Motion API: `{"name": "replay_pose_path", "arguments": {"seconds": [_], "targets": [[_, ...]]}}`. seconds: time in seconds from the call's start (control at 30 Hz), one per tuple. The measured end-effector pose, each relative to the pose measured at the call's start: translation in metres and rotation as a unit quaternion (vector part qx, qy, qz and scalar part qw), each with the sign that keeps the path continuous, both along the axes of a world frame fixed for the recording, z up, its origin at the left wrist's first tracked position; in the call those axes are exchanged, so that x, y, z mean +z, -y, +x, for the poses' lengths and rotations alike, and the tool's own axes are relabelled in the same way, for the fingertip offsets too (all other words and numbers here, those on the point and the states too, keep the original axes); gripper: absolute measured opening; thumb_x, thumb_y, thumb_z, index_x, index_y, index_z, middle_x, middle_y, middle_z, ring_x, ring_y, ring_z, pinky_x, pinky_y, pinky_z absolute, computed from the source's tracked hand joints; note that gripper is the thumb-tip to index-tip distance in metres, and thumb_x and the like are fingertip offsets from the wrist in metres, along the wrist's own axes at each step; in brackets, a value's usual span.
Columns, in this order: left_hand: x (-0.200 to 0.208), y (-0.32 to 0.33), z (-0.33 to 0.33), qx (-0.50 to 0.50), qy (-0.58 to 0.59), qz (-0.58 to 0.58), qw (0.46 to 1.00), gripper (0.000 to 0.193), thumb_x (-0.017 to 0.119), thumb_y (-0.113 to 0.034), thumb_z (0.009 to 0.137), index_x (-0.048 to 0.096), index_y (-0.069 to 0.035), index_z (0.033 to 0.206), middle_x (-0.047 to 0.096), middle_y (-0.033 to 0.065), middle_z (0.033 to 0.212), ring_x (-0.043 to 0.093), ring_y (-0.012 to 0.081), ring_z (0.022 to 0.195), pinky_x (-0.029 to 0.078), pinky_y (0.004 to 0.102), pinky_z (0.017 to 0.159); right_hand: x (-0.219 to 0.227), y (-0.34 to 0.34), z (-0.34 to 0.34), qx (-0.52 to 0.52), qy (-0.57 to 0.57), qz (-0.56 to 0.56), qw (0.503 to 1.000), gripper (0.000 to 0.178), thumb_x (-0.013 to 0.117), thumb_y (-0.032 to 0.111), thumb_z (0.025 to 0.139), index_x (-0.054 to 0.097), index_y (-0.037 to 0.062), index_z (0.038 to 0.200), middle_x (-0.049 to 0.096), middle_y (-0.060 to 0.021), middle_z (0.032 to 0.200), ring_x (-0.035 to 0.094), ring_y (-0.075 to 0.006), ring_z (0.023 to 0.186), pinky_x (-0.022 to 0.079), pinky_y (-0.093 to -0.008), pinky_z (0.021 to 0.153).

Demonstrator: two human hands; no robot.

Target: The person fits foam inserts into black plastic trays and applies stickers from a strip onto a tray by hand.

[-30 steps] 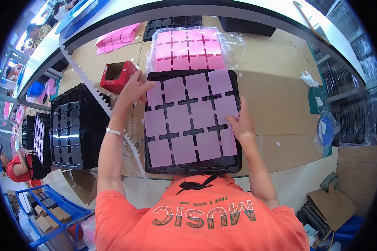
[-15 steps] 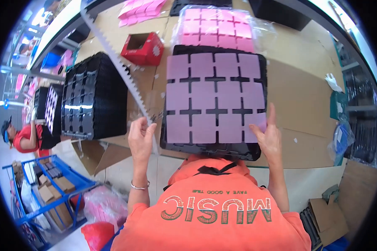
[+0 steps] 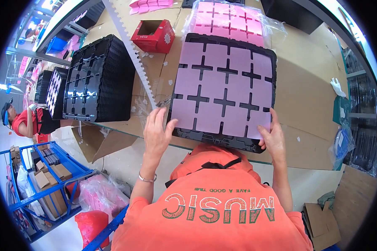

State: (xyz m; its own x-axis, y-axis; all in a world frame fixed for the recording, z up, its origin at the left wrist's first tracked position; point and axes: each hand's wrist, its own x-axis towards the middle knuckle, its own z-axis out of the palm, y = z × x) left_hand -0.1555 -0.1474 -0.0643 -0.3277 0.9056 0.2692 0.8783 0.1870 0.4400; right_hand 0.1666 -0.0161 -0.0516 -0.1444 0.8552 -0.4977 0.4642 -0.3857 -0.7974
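In front of me a mauve-pink sheet (image 3: 215,97) with cross-shaped cutouts lies on a black plastic tray (image 3: 222,139). Dark plastic shows through the cutouts. My right hand (image 3: 273,136) grips the tray's lower right corner, its thumb on the sheet and its fingers at the edge. By the lower left corner is my left hand (image 3: 158,129), fingers stretched and thumb apart, with the thumb tip beside the sheet. A pale strip with a toothed edge (image 3: 134,54) slants down to this hand's fingertips; whether they touch it I cannot tell.
A tall stack of black trays (image 3: 98,81) stands at left, near a red open box (image 3: 153,37). Brighter pink sheets in clear film (image 3: 230,21) lie behind the tray. A blue cart (image 3: 50,180) with cartons stands lower left; a person in red (image 3: 25,119) works at far left.
My left hand has opened and moved up to the sheet's lower left corner. The right index finger, earlier pointing straight up, now bends at the tray's edge. The whole view has shifted.
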Motion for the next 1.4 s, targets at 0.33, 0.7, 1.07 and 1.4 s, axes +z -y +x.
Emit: {"name": "replay_pose_path", "arguments": {"seconds": [0.33,0.7,1.07,1.4], "targets": [[-0.013,-0.017,0.002,0.028,0.078,0.003,0.997,0.030,0.066,-0.012,0.084,0.059,0.001,0.111,0.059,0.0170,0.113,0.059,0.0341,0.101,0.048,0.0401,0.087,-0.002,0.019,0.013,0.169,0.317,0.199,0.912,0.097,0.075,0.039,0.075,0.018,0.0135,0.150,0.063,-0.0246,0.067,0.063,-0.0423,0.064,0.049,-0.0511,0.059],[-0.003,-0.024,0.001,0.028,0.010,0.086,0.996,0.028,0.067,-0.003,0.083,0.060,0.000,0.110,0.058,0.0145,0.112,0.060,0.0316,0.097,0.049,0.0379,0.084,0.020,0.017,0.025,0.178,0.313,0.404,0.841,0.033,0.071,0.020,0.080,0.062,0.0060,0.108,0.058,-0.0103,0.091,0.061,-0.0294,0.076,0.050,-0.0413,0.062],[-0.020,-0.044,-0.050,0.155,0.241,0.016,0.958,0.024,0.063,-0.015,0.090,0.065,0.002,0.108,0.068,0.0121,0.098,0.064,0.0167,0.085,0.050,0.0300,0.075,-0.017,-0.015,0.018,0.116,0.235,0.401,0.878,0.024,0.068,0.016,0.083,0.063,0.0066,0.105,0.056,-0.0115,0.095,0.059,-0.0313,0.082,0.050,-0.0426,0.071],[-0.019,-0.147,-0.047,0.074,0.110,0.067,0.989,0.022,0.066,-0.017,0.085,0.068,-0.001,0.099,0.067,0.0159,0.093,0.065,0.0294,0.085,0.051,0.0360,0.075,-0.021,-0.076,0.008,0.046,0.172,0.387,0.905,0.022,0.064,0.018,0.090,0.063,0.0060,0.108,0.057,-0.0084,0.095,0.061,-0.0200,0.074,0.049,-0.0327,0.068]]}}
